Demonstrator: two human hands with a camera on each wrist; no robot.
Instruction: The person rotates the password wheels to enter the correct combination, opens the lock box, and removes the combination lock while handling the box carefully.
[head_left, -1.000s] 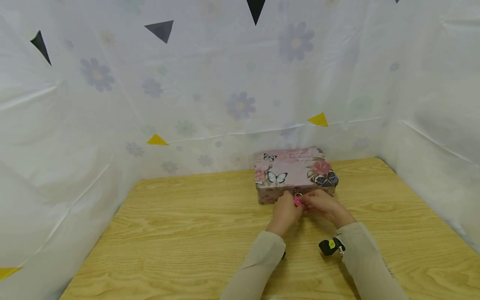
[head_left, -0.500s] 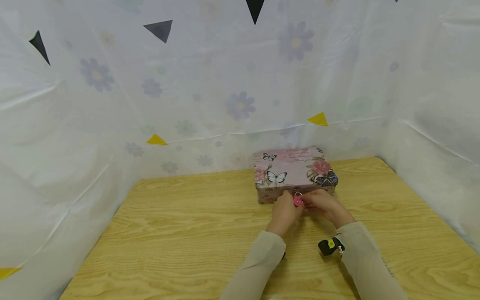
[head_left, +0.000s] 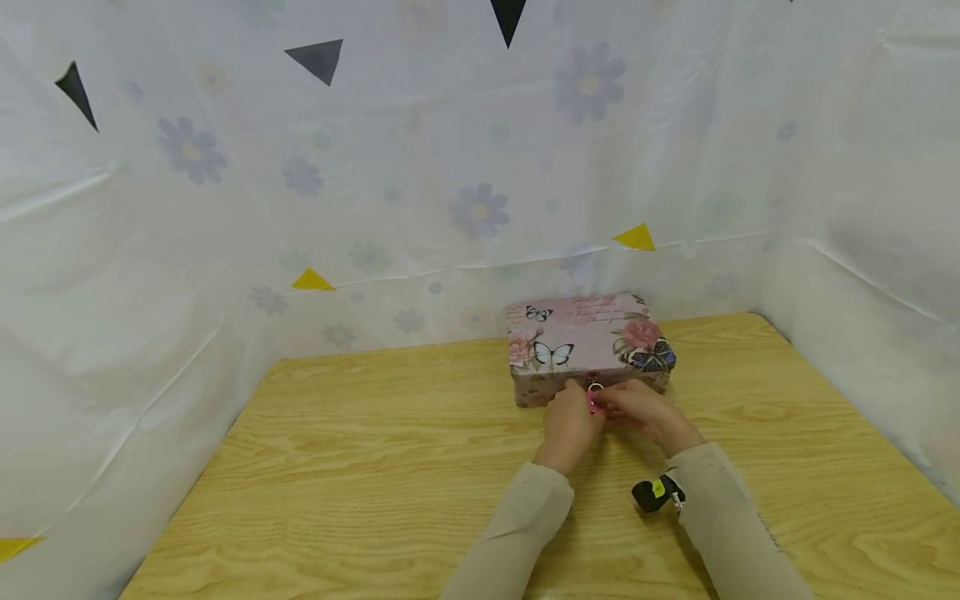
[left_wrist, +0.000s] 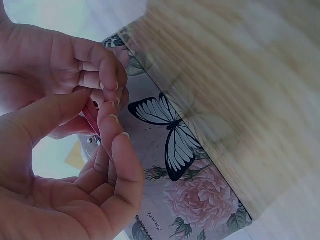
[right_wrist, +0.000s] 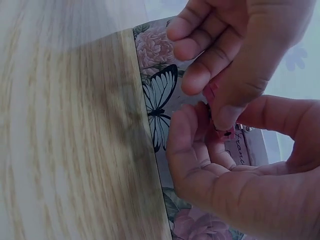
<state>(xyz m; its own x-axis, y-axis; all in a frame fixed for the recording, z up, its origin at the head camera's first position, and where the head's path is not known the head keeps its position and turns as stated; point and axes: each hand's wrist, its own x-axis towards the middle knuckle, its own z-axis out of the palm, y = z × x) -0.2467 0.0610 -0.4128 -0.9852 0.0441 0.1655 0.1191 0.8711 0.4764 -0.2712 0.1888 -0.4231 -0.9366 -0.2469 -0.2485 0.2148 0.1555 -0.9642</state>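
A small pink padlock (head_left: 592, 405) hangs by its silver shackle (head_left: 596, 387) at the front of a pink box (head_left: 588, 329) printed with butterflies and roses. My left hand (head_left: 572, 427) pinches the padlock between thumb and fingers; the left wrist view shows the pink lock (left_wrist: 91, 119) edge-on there. From the other side, my right hand (head_left: 649, 411) holds the padlock with curled fingers, its tips meeting those of the left. In the right wrist view, black marks show on the pink padlock body (right_wrist: 227, 134), while fingers hide most of it.
The box stands near the back edge of a wood-grain table (head_left: 360, 467), close to a white flowered curtain (head_left: 420, 167). A black wrist device (head_left: 654, 495) is beside the right sleeve. Yellow and dark triangles mark the curtain.
The right fingers have shifted slightly left and cover more of the padlock's face. Both hands stay at the box front, and the box keeps its place.
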